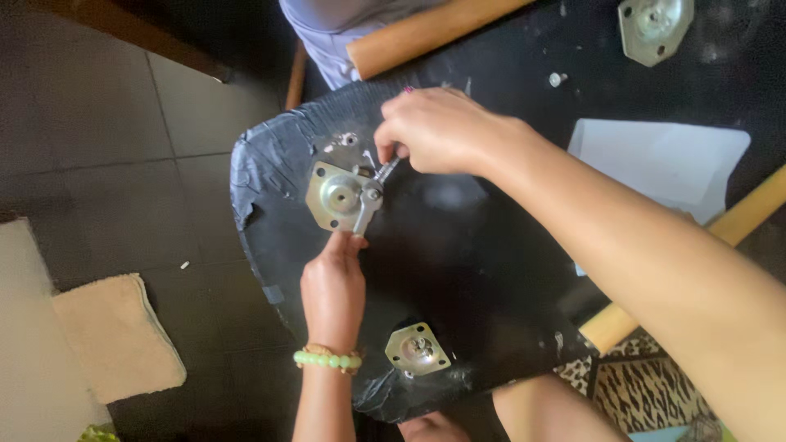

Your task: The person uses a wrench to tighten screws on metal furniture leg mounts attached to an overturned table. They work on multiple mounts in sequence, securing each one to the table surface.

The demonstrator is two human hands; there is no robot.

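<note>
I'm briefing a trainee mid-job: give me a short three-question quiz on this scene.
1. True or false: the left hand wears a green bead bracelet.
2. How many silver octagonal metal mounting plates sit on the black padded seat underside?
3. What does the right hand grip? A) a wooden leg B) the silver metal wrench C) white paper

Key:
1. True.
2. Two: the upper plate, where both hands work, and the lower plate.
3. B; the left fingertips touch its lower end.
</note>
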